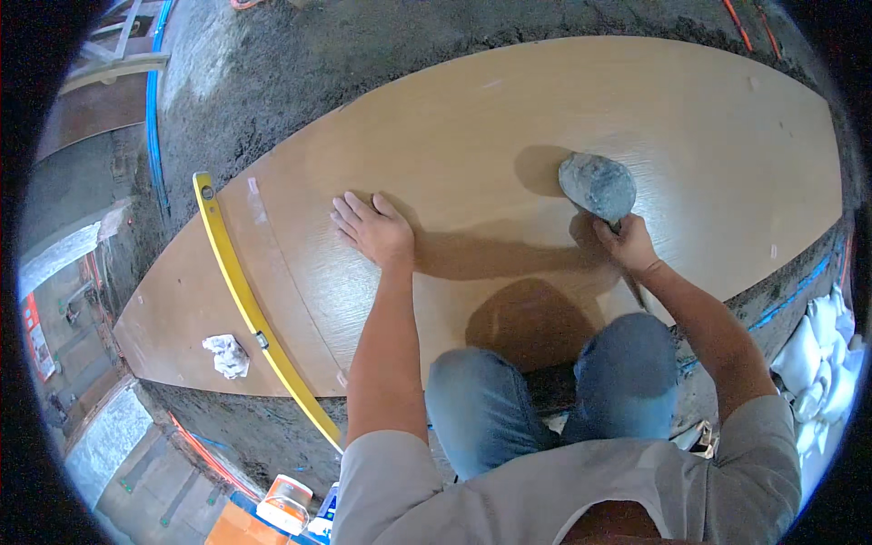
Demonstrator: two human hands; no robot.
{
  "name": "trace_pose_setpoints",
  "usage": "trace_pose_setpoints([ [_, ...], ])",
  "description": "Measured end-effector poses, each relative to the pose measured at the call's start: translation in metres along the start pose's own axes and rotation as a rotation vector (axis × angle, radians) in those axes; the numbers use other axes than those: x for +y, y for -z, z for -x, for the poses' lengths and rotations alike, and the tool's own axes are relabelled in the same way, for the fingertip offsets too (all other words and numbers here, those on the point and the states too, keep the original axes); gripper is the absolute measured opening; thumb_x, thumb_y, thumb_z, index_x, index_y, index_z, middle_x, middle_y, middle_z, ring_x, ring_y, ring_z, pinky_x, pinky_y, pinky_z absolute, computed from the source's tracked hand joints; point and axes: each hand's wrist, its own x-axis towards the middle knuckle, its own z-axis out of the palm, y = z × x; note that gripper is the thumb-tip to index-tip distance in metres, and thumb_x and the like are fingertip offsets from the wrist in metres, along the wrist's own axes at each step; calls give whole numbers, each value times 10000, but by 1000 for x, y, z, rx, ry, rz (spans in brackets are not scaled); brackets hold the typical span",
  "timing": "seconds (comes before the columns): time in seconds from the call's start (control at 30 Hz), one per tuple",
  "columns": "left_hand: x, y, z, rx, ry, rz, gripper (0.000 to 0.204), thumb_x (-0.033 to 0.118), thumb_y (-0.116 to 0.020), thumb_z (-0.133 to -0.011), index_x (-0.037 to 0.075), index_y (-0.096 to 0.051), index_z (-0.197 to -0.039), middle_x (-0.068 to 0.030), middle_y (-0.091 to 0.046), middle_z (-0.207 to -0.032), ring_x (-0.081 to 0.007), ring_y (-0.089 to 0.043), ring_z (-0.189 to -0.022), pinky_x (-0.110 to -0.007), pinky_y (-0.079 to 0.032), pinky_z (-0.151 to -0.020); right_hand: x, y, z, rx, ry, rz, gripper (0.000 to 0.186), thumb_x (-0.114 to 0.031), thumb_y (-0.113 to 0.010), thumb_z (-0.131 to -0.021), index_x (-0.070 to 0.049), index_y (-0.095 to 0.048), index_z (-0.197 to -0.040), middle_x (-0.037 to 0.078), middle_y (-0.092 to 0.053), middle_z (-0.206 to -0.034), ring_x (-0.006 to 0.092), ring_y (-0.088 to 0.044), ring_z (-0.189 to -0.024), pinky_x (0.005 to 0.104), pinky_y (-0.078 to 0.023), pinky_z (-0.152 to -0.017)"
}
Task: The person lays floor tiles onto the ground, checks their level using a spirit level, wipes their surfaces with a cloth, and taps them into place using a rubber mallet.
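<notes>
My left hand (374,229) lies flat, fingers spread, on a large tan panel (727,118). To its right, my right hand (625,243) is wrapped round the handle of a mallet, whose chunky, mottled grey head (597,183) is over the panel and casts a shadow. A long yellow spirit level (234,282) lies across the left end of the panel, beside a crumpled white cloth or paper (225,356). My knees in blue jeans (477,409) are at the near edge of the panel.
Dark, rough ground (327,45) surrounds the panel, with blue pipes (153,109) and orange lines (736,23). White sacks (822,363) are piled at the right. An orange-and-white bucket (283,504) and a cardboard box (236,527) stand at lower left. Wooden framing (113,68) is at upper left.
</notes>
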Motion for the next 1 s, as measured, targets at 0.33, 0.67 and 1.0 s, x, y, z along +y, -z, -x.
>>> trace_pose_setpoints([
  [0.33,0,6,-6,-112,38,1,553,341,-412,-927,20,-333,-1370,-193,-266,-1458,-381,-213,-1352,-513,-129,-1098,28,-14,0,46,55,-59,323,-184,-652,-780,29,-600,-1018,188,-657,-935,223,-633,-939,342,-489,-815],
  [0.67,-173,36,-36,247,73,58,498,215,-539,-871,-55,-417,-1272,-306,-412,-1302,-420,-383,-1236,-511,-283,-1038,138,-38,-3,230,77,510,530,-310,-563,-877,-92,-425,-1340,111,-444,-1364,253,-392,-1265,362,-302,-1052],
  [1.0,-490,123,-52,-3,1064,-242,773,270,-600,-781,8,-242,-1413,-298,-252,-1418,-413,-254,-1319,-434,-267,-1072,146,17,-11,-84,-321,898,522,-287,-535,-918,-27,-399,-1349,150,-509,-1294,252,-510,-1134,375,-407,-937],
])
